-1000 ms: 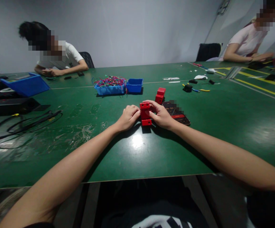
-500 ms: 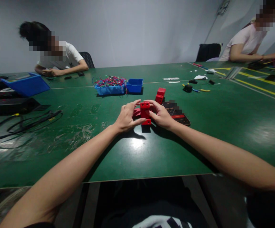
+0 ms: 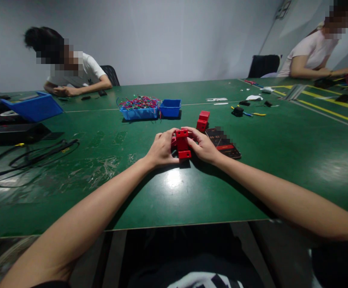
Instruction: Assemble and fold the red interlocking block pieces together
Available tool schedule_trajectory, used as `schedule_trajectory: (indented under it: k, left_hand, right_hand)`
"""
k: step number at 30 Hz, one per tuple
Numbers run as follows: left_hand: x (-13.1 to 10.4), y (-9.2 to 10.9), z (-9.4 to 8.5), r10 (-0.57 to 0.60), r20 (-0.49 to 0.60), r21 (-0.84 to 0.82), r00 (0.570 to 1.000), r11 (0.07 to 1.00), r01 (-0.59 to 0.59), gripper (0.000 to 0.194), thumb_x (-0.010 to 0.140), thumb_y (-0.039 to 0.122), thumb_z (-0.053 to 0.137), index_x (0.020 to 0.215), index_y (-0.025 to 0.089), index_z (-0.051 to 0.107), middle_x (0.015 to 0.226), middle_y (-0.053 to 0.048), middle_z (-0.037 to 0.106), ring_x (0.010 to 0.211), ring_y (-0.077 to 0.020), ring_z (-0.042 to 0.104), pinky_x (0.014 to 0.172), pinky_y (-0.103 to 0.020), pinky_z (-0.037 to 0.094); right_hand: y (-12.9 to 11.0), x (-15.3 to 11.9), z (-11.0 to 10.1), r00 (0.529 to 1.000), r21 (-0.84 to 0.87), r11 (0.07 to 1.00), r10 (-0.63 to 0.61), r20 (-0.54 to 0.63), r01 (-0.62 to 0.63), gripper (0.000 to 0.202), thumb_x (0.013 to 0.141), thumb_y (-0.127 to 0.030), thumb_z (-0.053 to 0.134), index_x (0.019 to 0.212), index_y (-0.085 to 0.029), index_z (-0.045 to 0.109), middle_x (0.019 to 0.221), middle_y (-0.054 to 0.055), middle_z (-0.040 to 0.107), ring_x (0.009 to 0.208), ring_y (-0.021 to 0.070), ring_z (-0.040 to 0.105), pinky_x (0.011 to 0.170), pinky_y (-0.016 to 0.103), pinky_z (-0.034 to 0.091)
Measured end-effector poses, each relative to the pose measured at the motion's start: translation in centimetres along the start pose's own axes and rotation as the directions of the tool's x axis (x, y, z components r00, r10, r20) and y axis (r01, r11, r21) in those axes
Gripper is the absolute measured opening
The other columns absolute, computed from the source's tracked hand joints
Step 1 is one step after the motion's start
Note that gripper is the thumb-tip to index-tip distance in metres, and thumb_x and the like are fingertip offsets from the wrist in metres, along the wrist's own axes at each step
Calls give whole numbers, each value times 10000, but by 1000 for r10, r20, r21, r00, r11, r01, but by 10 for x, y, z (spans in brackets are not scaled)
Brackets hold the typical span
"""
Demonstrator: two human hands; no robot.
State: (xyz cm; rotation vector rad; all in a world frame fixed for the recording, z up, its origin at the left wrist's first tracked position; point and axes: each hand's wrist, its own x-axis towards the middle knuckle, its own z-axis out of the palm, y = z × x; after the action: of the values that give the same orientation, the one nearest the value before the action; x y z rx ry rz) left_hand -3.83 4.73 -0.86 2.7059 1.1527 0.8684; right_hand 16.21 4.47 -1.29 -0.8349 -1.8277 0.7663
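Note:
A red block with round holes [image 3: 183, 144] stands between my two hands on the green table. My left hand [image 3: 163, 149] is closed round its left side, thumb at the lower edge and fingers at the top. From the right, my right hand [image 3: 202, 146] grips the same block, its fingers bent at the upper edge. Part of another red piece shows between my left hand and the block. Behind my right hand sits a separate red part [image 3: 203, 121]. A dark phone [image 3: 228, 149] with a lit screen lies just right of my right hand.
A blue bin of coloured wires [image 3: 139, 113] and a smaller blue bin [image 3: 170, 109] stand farther back. Pliers [image 3: 259, 115] and small black parts lie back right. Black cables [image 3: 32, 160] cross the left side. Two people sit across the table.
My left hand has closed in on the block, its fingers and thumb now against it. The block has shifted and tilted slightly to the left. My right hand has hardly moved.

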Motion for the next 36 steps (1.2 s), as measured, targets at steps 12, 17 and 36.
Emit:
schedule_trajectory:
  k: [12,17,36]
  left_hand:
    - [2,-4,-1,-69,-21,37,997,997,70,1000,615,493,744,1407,130,253,1372,-227,506,1252,-382,528,1010,-492,399]
    - [2,-13,2,-103,29,-86,994,991,105,1030,607,469,762,1422,144,222,1324,-216,559,1213,-363,576,985,-522,458]
    - [1,-4,-3,-146,52,-110,988,982,152,1016,597,409,734,1424,141,207,1268,-208,597,1109,-361,649,932,-532,523]
  right_hand:
    - [13,-3,-3,997,-449,893,64,47,-36,553,857,-261,543,1395,-150,481,1408,178,542,1311,301,512,1104,535,395]
    - [14,-4,-4,994,-529,848,72,77,-21,617,807,-277,601,1386,-118,461,1380,208,536,1271,318,525,1058,513,433]
    - [14,0,-5,923,-194,929,250,-294,-314,292,874,-433,582,1064,-211,576,933,60,676,870,206,637,828,386,515]
